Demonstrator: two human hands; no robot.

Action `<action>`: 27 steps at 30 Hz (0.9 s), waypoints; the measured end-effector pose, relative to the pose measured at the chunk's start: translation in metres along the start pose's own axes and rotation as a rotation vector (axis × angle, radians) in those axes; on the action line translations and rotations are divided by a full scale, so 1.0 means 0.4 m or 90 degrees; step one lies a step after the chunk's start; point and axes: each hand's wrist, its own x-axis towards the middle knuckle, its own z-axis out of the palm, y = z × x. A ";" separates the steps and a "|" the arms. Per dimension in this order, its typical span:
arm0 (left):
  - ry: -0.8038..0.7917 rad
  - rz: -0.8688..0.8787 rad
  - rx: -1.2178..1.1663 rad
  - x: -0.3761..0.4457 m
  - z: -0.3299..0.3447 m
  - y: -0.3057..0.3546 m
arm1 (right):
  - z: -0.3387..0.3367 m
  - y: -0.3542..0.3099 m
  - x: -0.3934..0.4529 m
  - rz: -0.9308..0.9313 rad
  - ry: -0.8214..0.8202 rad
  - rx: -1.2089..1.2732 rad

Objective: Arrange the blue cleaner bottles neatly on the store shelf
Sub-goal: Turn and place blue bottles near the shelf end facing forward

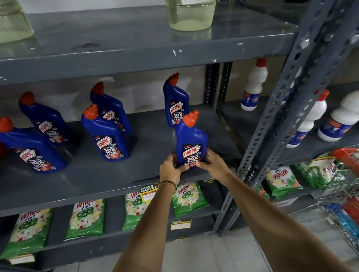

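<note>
On the grey metal middle shelf (105,179), near its front edge at the right end, a blue angled-neck plastic cleaner bottle with an orange cap (191,139) stands upright, label forward, clasped low on both sides. Left hand (170,170) wraps the bottle's lower left, right hand (213,164) the lower right; fingers curled closed on the base, thumbs on the label face. Directly behind that bottle stands a second blue bottle (175,102), forming a two-deep column. Left of it: another front/back pair (105,133), then two more (30,150) further left, spaced unevenly. Step in hand looks like seating and squaring this front bottle. Next move, I'd guess: let go once the base sits flat, check it lines up with the one behind, then close the gaps leftward. Cannot tell whether the base is fully down.
</note>
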 end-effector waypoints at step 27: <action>0.088 -0.045 -0.013 -0.038 -0.306 -0.142 | 0.217 -0.057 -0.114 0.129 0.471 0.082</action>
